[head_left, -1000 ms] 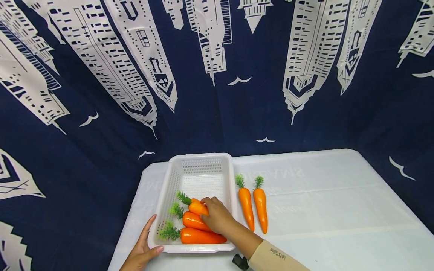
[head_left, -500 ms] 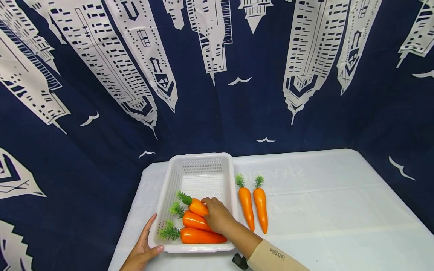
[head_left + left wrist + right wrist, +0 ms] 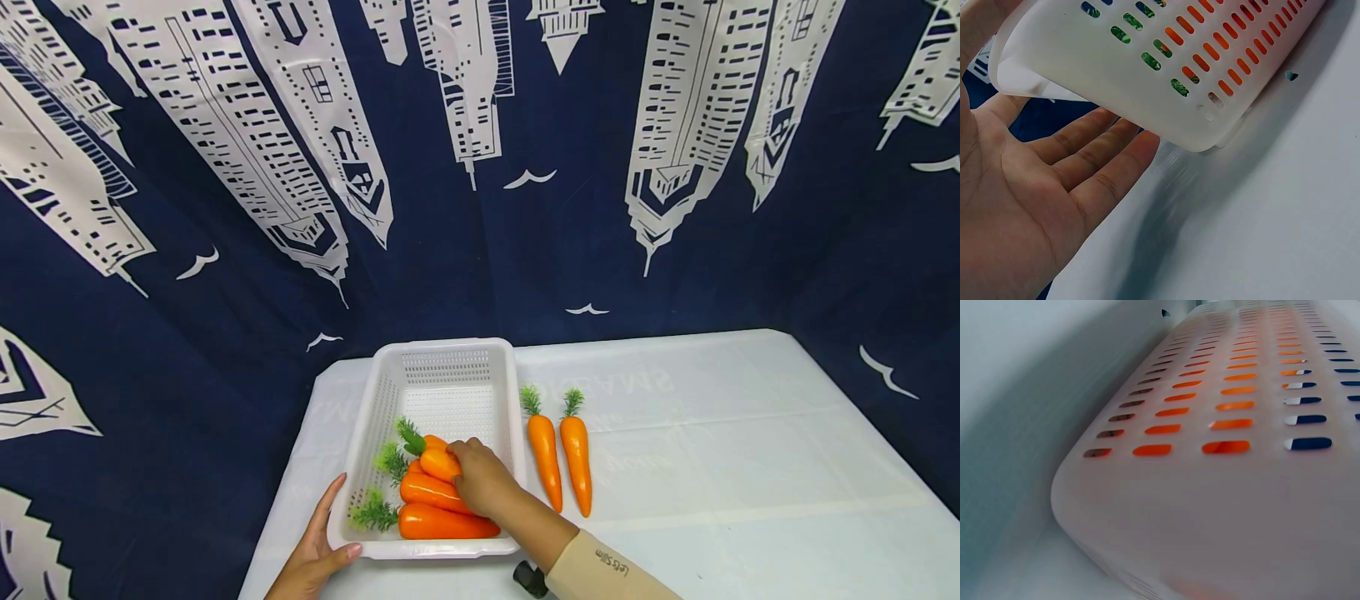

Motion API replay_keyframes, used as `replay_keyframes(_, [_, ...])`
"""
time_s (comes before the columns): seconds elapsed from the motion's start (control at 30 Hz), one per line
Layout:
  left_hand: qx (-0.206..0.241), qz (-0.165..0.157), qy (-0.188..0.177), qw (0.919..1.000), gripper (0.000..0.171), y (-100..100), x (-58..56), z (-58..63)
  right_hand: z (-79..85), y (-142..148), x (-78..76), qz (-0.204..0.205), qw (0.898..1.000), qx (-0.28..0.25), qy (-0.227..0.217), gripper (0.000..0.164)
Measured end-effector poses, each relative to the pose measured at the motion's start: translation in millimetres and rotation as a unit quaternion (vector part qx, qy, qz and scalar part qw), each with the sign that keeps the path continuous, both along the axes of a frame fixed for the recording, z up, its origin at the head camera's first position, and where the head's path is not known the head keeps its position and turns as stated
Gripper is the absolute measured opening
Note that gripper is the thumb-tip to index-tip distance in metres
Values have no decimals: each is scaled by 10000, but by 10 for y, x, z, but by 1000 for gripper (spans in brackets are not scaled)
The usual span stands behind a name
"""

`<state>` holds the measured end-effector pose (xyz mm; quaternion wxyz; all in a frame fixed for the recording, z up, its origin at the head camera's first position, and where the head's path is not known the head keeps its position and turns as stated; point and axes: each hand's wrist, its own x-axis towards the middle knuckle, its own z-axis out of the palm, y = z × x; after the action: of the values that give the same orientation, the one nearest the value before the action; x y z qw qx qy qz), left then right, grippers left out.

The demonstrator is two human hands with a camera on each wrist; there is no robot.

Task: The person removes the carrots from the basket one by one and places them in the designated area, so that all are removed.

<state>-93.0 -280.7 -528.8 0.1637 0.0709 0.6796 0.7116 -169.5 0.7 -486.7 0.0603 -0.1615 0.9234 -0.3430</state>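
Observation:
A white perforated plastic basket [image 3: 442, 550] stands on the table, with several orange toy carrots with green leafy tops lying in its near half. My right hand [image 3: 483, 479] reaches in over the basket's right side and grips a carrot [image 3: 439, 464], its fingers curled over the body; the narrow end is hidden under the hand. Just in front lie another carrot [image 3: 431, 492] and the frontmost carrot [image 3: 446, 523]. My left hand [image 3: 311, 546] touches the basket's near left corner, thumb at the front rim. In the left wrist view, the left hand's fingers [image 3: 1107, 153] are nearly straight beside the basket wall.
Two more carrots, a nearer carrot [image 3: 543, 462] and a farther-right carrot [image 3: 576, 467], lie side by side right of the basket. A small black object [image 3: 530, 579] sits by the right sleeve. A navy curtain [image 3: 480, 267] with white buildings hangs behind the white-covered table [image 3: 712, 450].
The carrot under my right hand has shifted slightly toward the front, and its leafy top has swung up and away. The carrot in front of it has slid a little left. My left hand stays put.

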Motion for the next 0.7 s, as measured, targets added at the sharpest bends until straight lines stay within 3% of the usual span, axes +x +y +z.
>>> replay_keyframes(0.7, [33, 30, -98, 9999, 103, 15, 6, 8, 10, 21, 0, -75, 9995, -198, 220, 43])
